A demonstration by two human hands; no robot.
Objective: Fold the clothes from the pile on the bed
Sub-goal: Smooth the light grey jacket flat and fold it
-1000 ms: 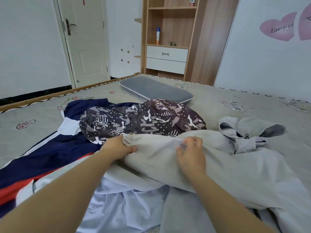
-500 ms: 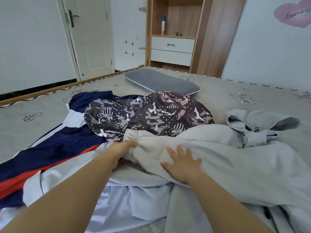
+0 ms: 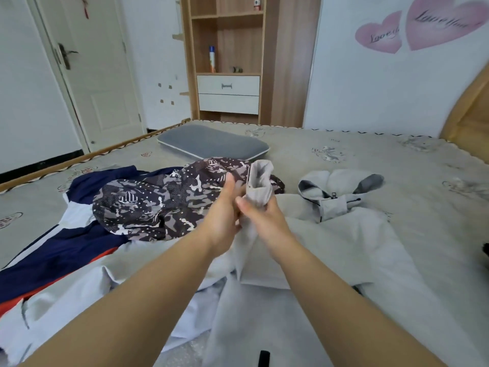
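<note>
Pile on bed point(image 3: 344, 144): grey hoodie point(image 3: 357, 247), camo garment point(image 3: 164, 202), navy jacket point(image 3: 53, 245), all unfolded. Left hand point(image 3: 225, 207) and right hand point(image 3: 260, 215) both grip the hoodie's cuff point(image 3: 260, 181), raised above the pile. Progress: early; no folded item visible.

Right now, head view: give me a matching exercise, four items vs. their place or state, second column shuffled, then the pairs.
Items:
1. grey jacket sleeve
2. camouflage garment
3. grey pillow
4. spray can

Place or state:
A. upright on a shelf of the wooden unit
B. lifted off the bed, held in both hands
C. flat on the bed beyond the clothes
D. bunched on top of the navy jacket

Pairs: 1-B, 2-D, 3-C, 4-A
</note>
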